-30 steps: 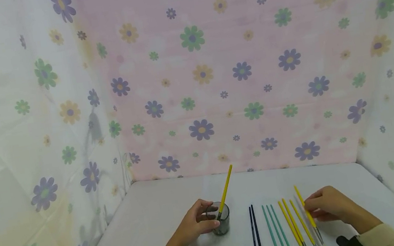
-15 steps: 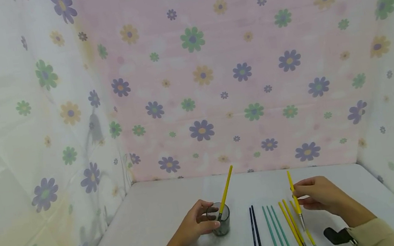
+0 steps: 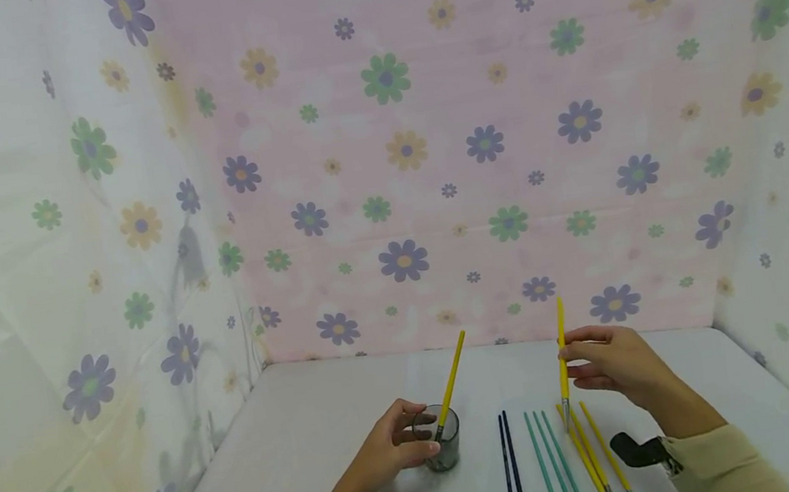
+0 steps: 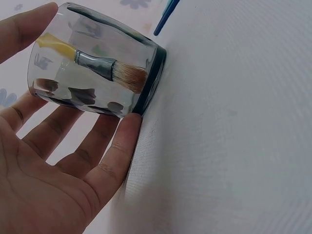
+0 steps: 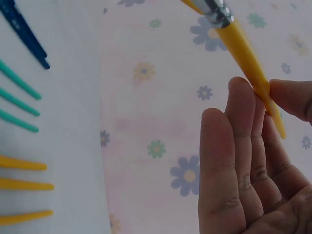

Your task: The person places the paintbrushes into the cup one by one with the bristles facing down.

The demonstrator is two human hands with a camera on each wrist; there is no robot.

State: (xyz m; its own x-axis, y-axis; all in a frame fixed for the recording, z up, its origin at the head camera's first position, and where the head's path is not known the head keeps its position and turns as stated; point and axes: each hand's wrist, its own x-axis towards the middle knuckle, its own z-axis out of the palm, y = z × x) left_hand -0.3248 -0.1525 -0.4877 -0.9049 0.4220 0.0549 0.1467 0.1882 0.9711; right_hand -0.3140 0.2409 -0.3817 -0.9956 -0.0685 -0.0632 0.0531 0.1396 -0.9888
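On the left of the table, my left hand (image 3: pixel 387 450) grips a clear drinking glass (image 3: pixel 451 452), thumb on one side and fingers on the other. A yellow paintbrush (image 3: pixel 454 375) leans inside it, bristles down, as the left wrist view shows with its brown bristles (image 4: pixel 129 77) near the glass base. My right hand (image 3: pixel 627 365) pinches another yellow paintbrush (image 3: pixel 563 361) between thumb and fingertips. That brush is upright above the table, bristle end down, and its handle (image 5: pixel 246 56) crosses the thumb and fingers in the right wrist view.
Between the hands lie two dark blue paintbrushes (image 3: pixel 513 456), three teal paintbrushes (image 3: pixel 548 447) and three yellow paintbrushes (image 3: pixel 604 443), roughly in rows on the white table (image 3: pixel 311 409). Flower-patterned cloth (image 3: pixel 435 106) walls stand behind and at both sides.
My right hand has lifted a yellow paintbrush from the right end of the row and carried it up and leftward, turning it upright. The left hand and the glass have stayed put.
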